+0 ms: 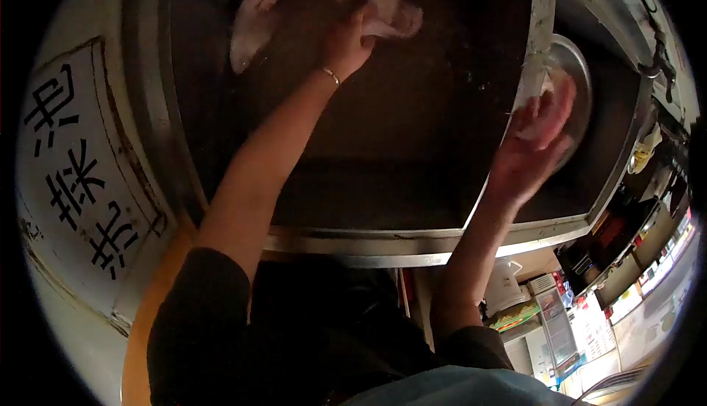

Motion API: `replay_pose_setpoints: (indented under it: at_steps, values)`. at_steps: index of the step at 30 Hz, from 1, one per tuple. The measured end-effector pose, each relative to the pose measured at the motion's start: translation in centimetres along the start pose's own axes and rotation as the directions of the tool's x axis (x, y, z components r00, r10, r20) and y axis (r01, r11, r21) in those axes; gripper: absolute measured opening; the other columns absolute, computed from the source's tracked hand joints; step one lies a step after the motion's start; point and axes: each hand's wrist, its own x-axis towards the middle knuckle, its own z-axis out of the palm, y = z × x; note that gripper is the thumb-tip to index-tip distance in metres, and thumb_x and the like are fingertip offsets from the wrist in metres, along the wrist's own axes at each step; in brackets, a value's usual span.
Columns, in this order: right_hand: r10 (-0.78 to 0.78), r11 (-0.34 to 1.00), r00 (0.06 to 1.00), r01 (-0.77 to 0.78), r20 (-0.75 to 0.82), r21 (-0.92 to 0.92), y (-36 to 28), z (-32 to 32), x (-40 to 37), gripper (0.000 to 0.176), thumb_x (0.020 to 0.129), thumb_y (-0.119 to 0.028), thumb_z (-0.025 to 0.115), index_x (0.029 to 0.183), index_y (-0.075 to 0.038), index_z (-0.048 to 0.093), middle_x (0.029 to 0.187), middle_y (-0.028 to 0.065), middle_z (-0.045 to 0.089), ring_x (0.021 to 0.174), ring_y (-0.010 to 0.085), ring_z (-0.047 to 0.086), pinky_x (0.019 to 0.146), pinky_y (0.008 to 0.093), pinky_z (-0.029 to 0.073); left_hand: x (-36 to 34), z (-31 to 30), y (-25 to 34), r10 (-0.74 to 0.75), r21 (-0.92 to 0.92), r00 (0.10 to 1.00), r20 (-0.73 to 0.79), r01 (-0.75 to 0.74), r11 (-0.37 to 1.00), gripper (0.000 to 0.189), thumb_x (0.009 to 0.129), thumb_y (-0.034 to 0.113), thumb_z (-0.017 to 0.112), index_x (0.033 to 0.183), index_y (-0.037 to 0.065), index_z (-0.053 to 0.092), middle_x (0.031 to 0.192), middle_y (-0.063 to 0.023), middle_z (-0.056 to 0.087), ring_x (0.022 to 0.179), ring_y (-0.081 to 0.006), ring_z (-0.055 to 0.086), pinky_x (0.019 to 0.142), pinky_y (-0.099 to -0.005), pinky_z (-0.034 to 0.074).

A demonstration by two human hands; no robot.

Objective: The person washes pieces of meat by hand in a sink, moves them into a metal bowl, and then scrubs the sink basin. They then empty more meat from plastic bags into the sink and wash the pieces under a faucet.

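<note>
Dark water fills a large metal sink [368, 241] in front of me. Pale pinkish, wet-looking pieces [258, 19], perhaps meat or cloth, lie at its far side. My left hand [347, 43] wears a bracelet at the wrist and has its fingers closed on the near edge of these pieces. My right hand [536, 130] is over the divider on the right, beside a round metal bowl [582, 74] in the second basin. Its fingers are curled and blurred; whether they hold anything I cannot make out.
A white sign [81, 177] with black characters stands left of the sink. The second basin's rim [600, 203] runs along the right. Below right are a plastic drawer unit [557, 325], a white container [504, 284] and shelves with various items.
</note>
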Motion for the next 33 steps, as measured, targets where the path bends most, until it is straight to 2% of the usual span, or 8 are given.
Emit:
replay_pose_setpoints:
  at_steps: [2, 3, 8, 11, 18, 24, 26, 33]
  values:
    - [-0.094, 0.588, 0.992, -0.012, 0.083, 0.809, 0.4, -1.4, 0.5, 0.053, 0.089, -0.039, 0.043, 0.130, -0.007, 0.032, 0.133, 0.0172, 0.033, 0.118, 0.0297, 0.040, 0.099, 0.0383, 0.031, -0.8, 0.7, 0.3, 0.230, -0.269, 0.950, -0.211, -0.283, 0.921, 0.039, 0.083, 0.016, 0.056, 0.120, 0.010, 0.044, 0.104, -0.0127, 0.056, 0.082, -0.0198, 0.057, 0.070, -0.0315, 0.047]
    - [-0.110, 0.555, 0.990, -0.009, 0.083, 0.832, 0.9, -0.2, 0.7, 0.053, 0.089, -0.039, 0.043, 0.130, -0.007, 0.032, 0.133, 0.0172, 0.033, 0.118, 0.0297, 0.040, 0.099, 0.0383, 0.031, -0.9, 0.0, -0.2, 0.244, -0.232, 0.943, -0.227, -0.296, 0.927, 0.039, 0.083, 0.016, 0.056, 0.120, 0.010, 0.044, 0.104, -0.0127, 0.056, 0.082, -0.0198, 0.057, 0.070, -0.0315, 0.047]
    - [0.246, 0.961, 0.953, -0.264, 0.178, 0.086, 7.9, 7.2, -0.8, 0.061, 0.084, -0.028, 0.056, 0.130, 0.002, 0.028, 0.125, 0.0190, 0.041, 0.113, 0.0248, 0.043, 0.094, 0.0341, 0.036, -5.4, 4.4, -1.7, 0.001, -0.922, 1.000, 0.030, 0.027, 0.386, 0.037, 0.078, 0.004, 0.059, 0.113, 0.003, 0.048, 0.091, -0.0057, 0.056, 0.082, -0.0114, 0.052, 0.072, -0.0256, 0.044]
    - [0.307, 0.946, 0.938, -0.282, 0.165, -0.157, 19.5, 9.5, 0.5, 0.062, 0.080, -0.026, 0.060, 0.127, 0.003, 0.033, 0.119, 0.0169, 0.048, 0.107, 0.0216, 0.047, 0.089, 0.0306, 0.038, -8.0, 2.3, -0.8, 0.149, -0.785, 0.988, 0.032, -0.067, 0.616, 0.034, 0.078, 0.005, 0.060, 0.110, 0.001, 0.050, 0.092, -0.0029, 0.054, 0.077, -0.0076, 0.050, 0.067, -0.0237, 0.044]
    - [0.405, 0.913, 0.911, -0.399, 0.077, -0.087, 24.5, 9.8, 2.3, 0.045, 0.081, -0.024, 0.060, 0.117, 0.000, 0.044, 0.101, 0.0093, 0.056, 0.086, 0.0168, 0.053, 0.074, 0.0295, 0.044, -11.2, 2.0, -4.4, 0.026, -0.658, 0.781, 0.624, 0.507, 0.557, 0.033, 0.081, 0.026, 0.061, 0.104, 0.003, 0.058, 0.090, -0.0035, 0.060, 0.085, -0.0090, 0.051, 0.077, -0.0251, 0.041]
    - [0.514, 0.845, 0.858, -0.503, -0.014, 0.178, 23.6, 8.9, 3.0, 0.050, 0.083, -0.035, 0.056, 0.119, -0.003, 0.042, 0.105, 0.0088, 0.055, 0.093, 0.0202, 0.053, 0.078, 0.0334, 0.045, -10.7, 1.4, -5.1, -0.001, -0.464, 0.661, 0.751, 0.529, 0.711, 0.036, 0.080, 0.032, 0.062, 0.104, 0.004, 0.058, 0.087, -0.0035, 0.061, 0.083, -0.0108, 0.052, 0.075, -0.0265, 0.042]
    - [0.534, 0.799, 0.843, -0.531, 0.073, 0.284, 22.6, 8.5, 2.9, 0.048, 0.085, -0.031, 0.054, 0.122, -0.006, 0.039, 0.107, 0.0079, 0.054, 0.096, 0.0198, 0.052, 0.079, 0.0333, 0.045, -10.4, 0.4, -2.7, -0.046, -0.577, 0.994, 0.095, 0.093, 0.812, 0.040, 0.079, 0.029, 0.063, 0.109, 0.005, 0.052, 0.095, -0.0064, 0.058, 0.088, -0.0177, 0.054, 0.078, -0.0288, 0.043]
    - [0.478, 0.635, 0.732, -0.670, 0.486, 0.384, 21.4, 7.4, 1.3, 0.043, 0.088, -0.024, 0.048, 0.126, -0.008, 0.036, 0.120, 0.0093, 0.047, 0.107, 0.0200, 0.047, 0.087, 0.0349, 0.042, -6.1, 2.3, 2.9, 0.146, -0.547, 0.929, -0.339, -0.321, 0.773, 0.044, 0.079, 0.022, 0.060, 0.115, 0.001, 0.043, 0.113, -0.0191, 0.046, 0.104, -0.0314, 0.047, 0.091, -0.0382, 0.037]
